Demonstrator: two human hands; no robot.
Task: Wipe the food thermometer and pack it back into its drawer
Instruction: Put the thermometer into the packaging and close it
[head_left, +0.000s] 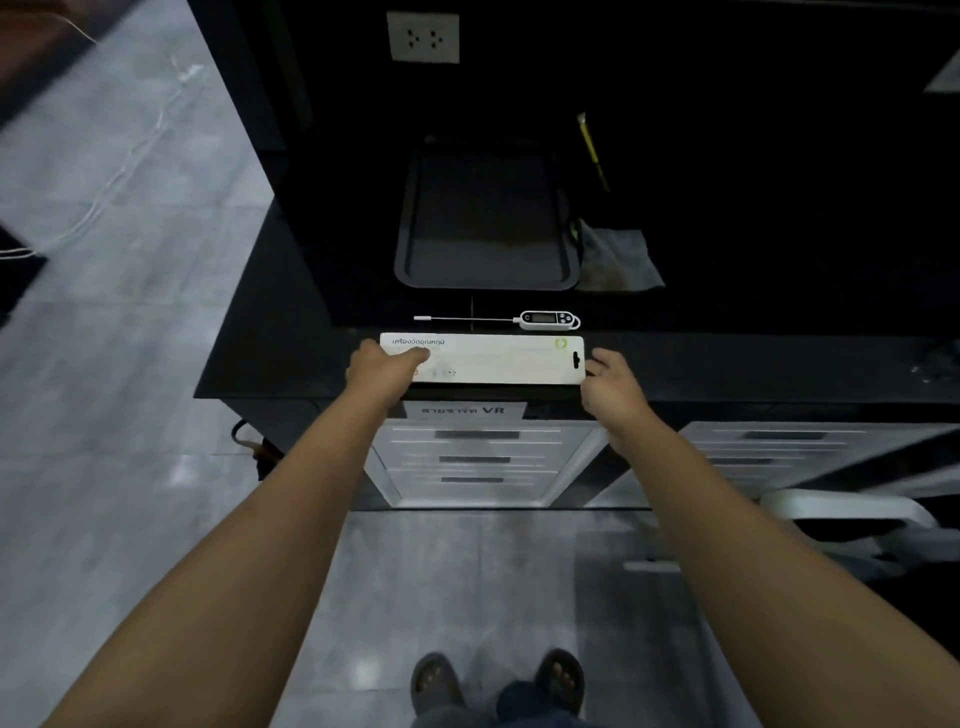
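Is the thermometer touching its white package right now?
Apart. The head view shows a strip of black countertop between the thermometer and the upper edge of the white package, which both hands hold at its ends.

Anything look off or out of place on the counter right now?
Nothing serious. The thermometer lies flat outside its box, unbroken. The crumpled cloth beside the tray looks stained, and the tray floor shows a brownish smear.

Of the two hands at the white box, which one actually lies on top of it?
The left hand: its fingers rest on the top face of the white box. The right hand sits off the box's right end.
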